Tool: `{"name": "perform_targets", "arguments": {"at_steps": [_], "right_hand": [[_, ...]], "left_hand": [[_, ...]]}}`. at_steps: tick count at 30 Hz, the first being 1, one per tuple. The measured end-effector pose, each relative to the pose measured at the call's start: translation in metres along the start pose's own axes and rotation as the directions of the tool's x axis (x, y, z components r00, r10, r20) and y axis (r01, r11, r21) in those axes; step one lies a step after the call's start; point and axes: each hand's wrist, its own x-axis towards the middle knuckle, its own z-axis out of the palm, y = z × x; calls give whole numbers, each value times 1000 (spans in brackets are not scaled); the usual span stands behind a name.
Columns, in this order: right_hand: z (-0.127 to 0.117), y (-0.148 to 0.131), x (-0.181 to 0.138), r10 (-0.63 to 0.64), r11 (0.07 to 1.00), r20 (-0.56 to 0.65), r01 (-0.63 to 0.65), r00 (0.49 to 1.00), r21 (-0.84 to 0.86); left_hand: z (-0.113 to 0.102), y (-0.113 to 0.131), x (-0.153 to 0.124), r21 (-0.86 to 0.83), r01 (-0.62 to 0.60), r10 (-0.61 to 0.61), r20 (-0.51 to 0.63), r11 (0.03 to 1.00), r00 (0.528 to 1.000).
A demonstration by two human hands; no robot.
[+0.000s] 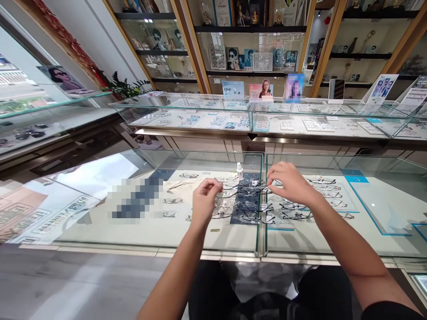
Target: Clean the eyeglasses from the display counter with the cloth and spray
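Note:
Above the glass counter, my left hand (206, 195) is closed in a pinch at the left end of a thin dark pair of eyeglasses (245, 190). My right hand (289, 183) pinches at the right end of the same pair, thumb and fingertips together. Details of this frame blur into the eyewear behind it. Several more eyeglasses (248, 217) lie in rows below and around the hands. Just beyond them stands a small white bottle (239, 171). To the right of the metal divider, dark-framed eyeglasses (296, 215) lie below my right hand.
A glass divider (263, 240) splits the counter (213, 249). A pale cloth (182, 186) and a pixelated patch (136, 200) are at the left. Farther back stand another glass showcase (200, 120) with upright cards (262, 90) and tall shelves (250, 30).

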Motion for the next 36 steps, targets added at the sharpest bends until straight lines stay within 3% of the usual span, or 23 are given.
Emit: {"name": "perform_targets", "arguments": {"at_steps": [3, 6, 9, 19, 36], "right_hand": [[34, 6, 11, 149, 983, 201, -123, 968, -135], [62, 13, 22, 198, 970, 238, -156, 951, -185], [82, 19, 27, 229, 961, 258, -174, 939, -217], [104, 31, 26, 273, 946, 269, -206, 924, -251], [112, 33, 40, 205, 971, 241, -167, 949, -171]], "left_hand": [[-38, -37, -2, 83, 15, 0, -177, 996, 984], [-63, -65, -1, 136, 53, -3, -343, 989, 939], [-74, -83, 4, 154, 83, -7, -440, 985, 898], [-67, -95, 7, 206, 86, 2, -393, 975, 920], [-69, -101, 8, 314, 31, 97, -381, 949, 920]]}}
